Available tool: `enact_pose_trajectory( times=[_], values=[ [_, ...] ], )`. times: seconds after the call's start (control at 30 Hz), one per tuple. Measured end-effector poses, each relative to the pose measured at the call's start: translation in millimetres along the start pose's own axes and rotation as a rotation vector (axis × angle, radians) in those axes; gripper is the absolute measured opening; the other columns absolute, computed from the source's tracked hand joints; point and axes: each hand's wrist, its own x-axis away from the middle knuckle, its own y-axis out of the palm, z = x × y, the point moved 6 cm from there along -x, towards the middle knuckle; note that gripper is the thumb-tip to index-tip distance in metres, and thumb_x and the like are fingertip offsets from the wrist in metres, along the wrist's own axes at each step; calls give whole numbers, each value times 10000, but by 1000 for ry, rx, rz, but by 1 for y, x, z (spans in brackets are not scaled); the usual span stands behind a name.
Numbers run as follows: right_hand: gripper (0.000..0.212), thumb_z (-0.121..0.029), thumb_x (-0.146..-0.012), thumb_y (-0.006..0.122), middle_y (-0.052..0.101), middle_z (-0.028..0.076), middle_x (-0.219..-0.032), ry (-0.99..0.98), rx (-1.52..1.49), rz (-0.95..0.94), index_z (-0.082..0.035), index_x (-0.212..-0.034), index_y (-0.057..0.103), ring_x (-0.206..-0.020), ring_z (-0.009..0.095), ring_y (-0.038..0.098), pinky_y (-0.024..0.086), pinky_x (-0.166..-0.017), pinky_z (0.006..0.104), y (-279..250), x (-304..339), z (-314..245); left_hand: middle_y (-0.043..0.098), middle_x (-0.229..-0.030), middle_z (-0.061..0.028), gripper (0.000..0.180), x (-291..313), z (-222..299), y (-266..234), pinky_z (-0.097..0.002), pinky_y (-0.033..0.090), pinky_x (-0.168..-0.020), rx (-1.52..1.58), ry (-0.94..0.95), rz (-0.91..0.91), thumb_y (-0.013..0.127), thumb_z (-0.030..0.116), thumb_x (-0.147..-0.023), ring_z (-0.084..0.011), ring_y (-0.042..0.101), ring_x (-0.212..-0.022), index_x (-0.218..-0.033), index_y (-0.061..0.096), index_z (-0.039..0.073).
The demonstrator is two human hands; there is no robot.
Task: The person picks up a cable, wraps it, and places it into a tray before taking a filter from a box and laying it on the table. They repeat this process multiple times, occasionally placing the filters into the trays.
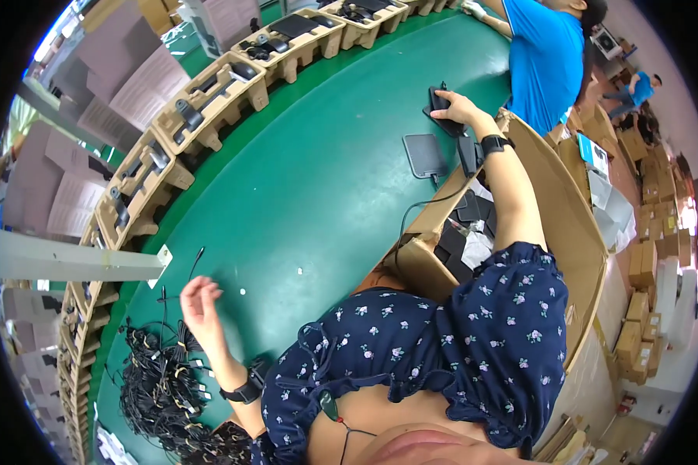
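At the far right of the table, my right hand [457, 110] has its fingers and thumb closed on a flat black rectangular device [440, 105]. A similar dark flat device [425, 155] with a short lead lies just nearer on the table. Over at the left, my left hand [202, 304] is raised with curled fingers; a thin black cable [191, 271] reaches to them, its plug end pointing away. Below that hand lies a large pile of bundled black cables [159, 380]. Each wrist wears a black strap [495, 143] with a black block attached.
Moulded cardboard trays [202, 105] of black parts line the table's far edge. An open cardboard box [554, 186] with dark pieces and paper stands under my right arm. A grey metal arm [77, 260] juts in from the left. A co-worker in blue [547, 62] works at upper right.
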Motion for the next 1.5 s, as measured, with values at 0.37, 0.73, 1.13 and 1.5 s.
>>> enact_pose_trajectory(
  times=[0.37, 0.73, 1.13, 1.5],
  values=[
    [266, -235, -817, 568, 607, 196, -852, -602, -164, 323, -58, -1015, 549, -832, 358, 576, 464, -701, 383, -50, 14, -196, 431, -1225, -181, 512, 27, -10, -61, -418, 323, -961, -1274, 236, 61, 645, 147, -749, -348, 403, -1132, -1199, 434, 27],
    [237, -233, -886, 492, 625, 83, -972, -975, -311, 589, -164, -1091, 588, -898, 231, 593, 450, -776, 292, -73, -4, -403, 467, -1134, -147, 589, 47, 9, -96, -408, 319, -954, -1297, 80, 199, 718, 125, -640, -321, 407, -1111, -1156, 451, 28],
    [319, -315, -872, 466, 540, 203, -1017, -979, -119, 549, -301, -1188, 504, -948, 366, 531, 438, -834, 406, -27, -61, -455, 513, -978, -139, 329, 48, 27, -131, -397, 380, -825, -1142, -45, 129, 663, 111, -694, -335, 466, -955, -952, 487, 10],
    [281, -213, -825, 556, 542, 147, -1053, -954, 2, 832, -98, -1082, 559, -991, 319, 504, 421, -837, 389, -1, 53, -468, 562, -774, -116, 290, 30, 48, -102, -382, 419, -715, -845, 180, 124, 677, 191, -704, -320, 533, -766, -872, 497, 39]
  ],
)
